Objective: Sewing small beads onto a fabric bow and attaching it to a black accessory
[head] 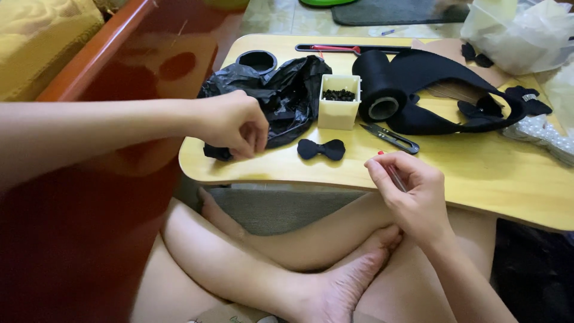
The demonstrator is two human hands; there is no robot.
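My left hand (236, 124) hovers over the left end of the low wooden table (478, 173), fingers pinched together by a black plastic bag (287, 90); I cannot tell whether they hold anything. My right hand (406, 191) is at the table's front edge, pinching a thin needle-like tool with a red tip (391, 173). A black fabric bow (321, 149) lies on the table between the two hands. Black thread snips (391, 137) lie just behind my right hand.
A cream square tub of small dark beads (339, 101) stands beside a black ribbon roll (379, 87). Black fabric straps (454, 90), a clear plastic bag (520, 30) and a pearl strand (544, 137) fill the right. A red-brown wooden bed frame (89, 179) stands left. My crossed legs lie below.
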